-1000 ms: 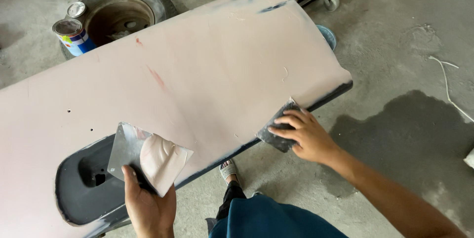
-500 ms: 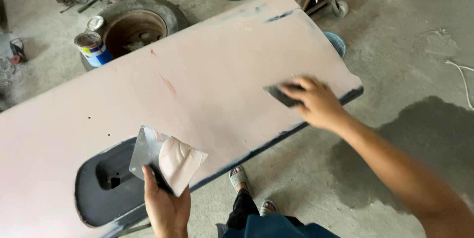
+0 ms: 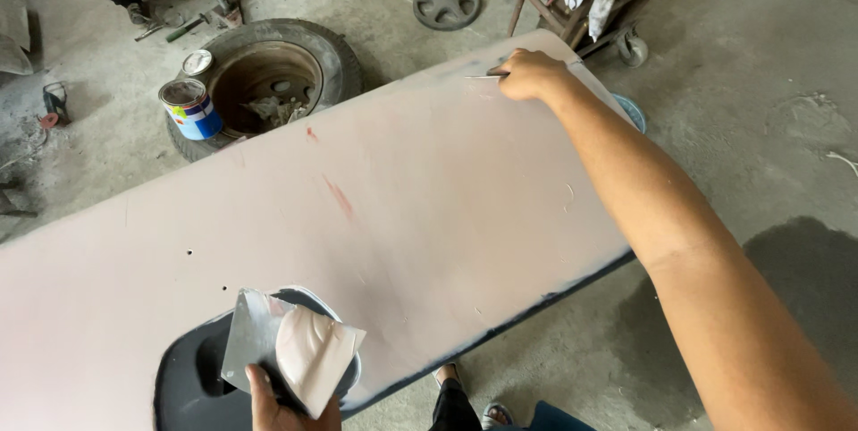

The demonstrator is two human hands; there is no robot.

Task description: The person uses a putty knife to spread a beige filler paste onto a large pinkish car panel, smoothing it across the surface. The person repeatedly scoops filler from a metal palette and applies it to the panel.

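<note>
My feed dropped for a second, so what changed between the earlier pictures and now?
The right hand slid from the panel's near edge up across the pink panel to its far edge, still gripping a thin flat tool whose blade now shows. The left hand still holds the metal plate with pale filler at the near edge. The panel, tyre and paint can stayed put.
</note>
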